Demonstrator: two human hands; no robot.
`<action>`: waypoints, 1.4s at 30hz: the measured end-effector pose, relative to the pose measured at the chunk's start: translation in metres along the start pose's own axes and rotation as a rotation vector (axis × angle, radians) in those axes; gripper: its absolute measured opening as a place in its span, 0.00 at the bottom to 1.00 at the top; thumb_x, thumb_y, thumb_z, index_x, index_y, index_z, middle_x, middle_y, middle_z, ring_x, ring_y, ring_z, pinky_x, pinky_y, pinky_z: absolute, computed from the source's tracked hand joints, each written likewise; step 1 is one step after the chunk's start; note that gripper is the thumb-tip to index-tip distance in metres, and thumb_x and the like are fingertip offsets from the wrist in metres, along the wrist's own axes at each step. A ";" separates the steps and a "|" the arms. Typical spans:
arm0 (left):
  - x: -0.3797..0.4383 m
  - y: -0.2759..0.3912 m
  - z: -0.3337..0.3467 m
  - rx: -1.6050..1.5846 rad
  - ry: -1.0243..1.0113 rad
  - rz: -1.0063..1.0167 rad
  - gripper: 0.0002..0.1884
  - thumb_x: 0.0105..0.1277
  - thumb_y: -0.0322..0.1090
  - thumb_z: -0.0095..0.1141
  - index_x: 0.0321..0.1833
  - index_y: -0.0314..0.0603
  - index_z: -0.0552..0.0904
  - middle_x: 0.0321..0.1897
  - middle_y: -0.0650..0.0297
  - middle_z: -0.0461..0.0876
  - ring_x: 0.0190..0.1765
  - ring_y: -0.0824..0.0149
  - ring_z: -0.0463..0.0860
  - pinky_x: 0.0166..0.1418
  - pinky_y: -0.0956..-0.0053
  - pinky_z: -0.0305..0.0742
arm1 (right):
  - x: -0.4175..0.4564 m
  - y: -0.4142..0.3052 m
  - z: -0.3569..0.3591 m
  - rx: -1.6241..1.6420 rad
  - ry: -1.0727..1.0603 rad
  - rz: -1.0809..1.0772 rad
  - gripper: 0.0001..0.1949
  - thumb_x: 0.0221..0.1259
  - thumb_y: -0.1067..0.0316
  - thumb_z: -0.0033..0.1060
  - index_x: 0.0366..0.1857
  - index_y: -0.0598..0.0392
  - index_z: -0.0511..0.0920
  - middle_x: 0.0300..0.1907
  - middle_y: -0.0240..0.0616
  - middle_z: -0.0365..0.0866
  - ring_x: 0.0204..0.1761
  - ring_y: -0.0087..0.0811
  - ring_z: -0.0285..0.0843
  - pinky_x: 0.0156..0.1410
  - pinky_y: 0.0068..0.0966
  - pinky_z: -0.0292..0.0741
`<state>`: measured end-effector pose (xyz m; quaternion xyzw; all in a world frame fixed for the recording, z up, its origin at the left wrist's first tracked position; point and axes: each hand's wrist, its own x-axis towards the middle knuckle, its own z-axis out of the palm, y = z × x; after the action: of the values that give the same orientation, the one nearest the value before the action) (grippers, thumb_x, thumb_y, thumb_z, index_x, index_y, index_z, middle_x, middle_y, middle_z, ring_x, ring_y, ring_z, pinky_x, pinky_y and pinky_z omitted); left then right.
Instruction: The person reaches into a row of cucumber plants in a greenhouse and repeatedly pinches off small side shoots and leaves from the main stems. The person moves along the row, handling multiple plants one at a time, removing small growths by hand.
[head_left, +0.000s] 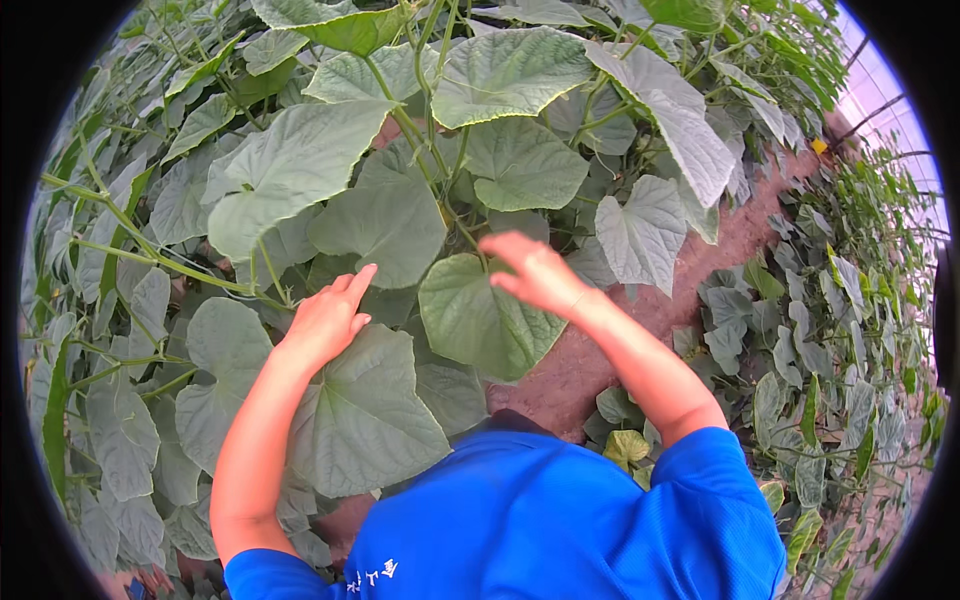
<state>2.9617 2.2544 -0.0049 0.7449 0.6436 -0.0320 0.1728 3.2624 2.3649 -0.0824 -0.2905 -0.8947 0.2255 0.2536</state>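
Broad green leaves of a climbing vine, most likely cucumber, fill the space before me. My left hand reaches in among them, fingers stretched forward and thumb apart. Its index fingertip overlaps the lower edge of a mid-height leaf; whether it touches is unclear. Below that hand spreads a large leaf. My right hand is slightly blurred, with thumb and fingers apart and nothing visible between them. It is over the upper right edge of a rounded leaf, beside the main stem.
A long side stem runs in from the left towards my left hand. Bare reddish soil forms a path on the right, bordered by another plant row. Translucent greenhouse sheeting with dark bars stands at the upper right.
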 end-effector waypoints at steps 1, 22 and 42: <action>-0.005 0.008 -0.008 0.011 0.039 0.067 0.36 0.62 0.32 0.59 0.72 0.47 0.59 0.60 0.48 0.71 0.58 0.47 0.76 0.58 0.58 0.73 | 0.011 -0.007 -0.033 0.061 0.143 0.118 0.28 0.53 0.70 0.66 0.61 0.54 0.70 0.53 0.43 0.78 0.53 0.36 0.78 0.58 0.31 0.75; 0.255 0.229 -0.046 -0.365 0.008 0.329 0.17 0.65 0.34 0.56 0.54 0.33 0.78 0.40 0.54 0.84 0.43 0.62 0.84 0.46 0.67 0.78 | -0.074 0.165 -0.255 0.592 0.699 0.433 0.35 0.66 0.67 0.56 0.72 0.56 0.49 0.59 0.51 0.72 0.46 0.31 0.82 0.50 0.25 0.75; 0.358 0.382 0.120 -1.126 -0.384 0.362 0.14 0.69 0.38 0.55 0.53 0.39 0.79 0.40 0.63 0.83 0.38 0.73 0.83 0.44 0.75 0.77 | -0.109 0.291 -0.390 0.297 0.061 0.289 0.11 0.64 0.74 0.55 0.48 0.58 0.78 0.44 0.36 0.81 0.41 0.26 0.83 0.46 0.24 0.78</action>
<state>3.4139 2.5155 -0.1314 0.6175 0.3827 0.2086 0.6548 3.6851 2.6078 0.0228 -0.3820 -0.7926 0.3800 0.2856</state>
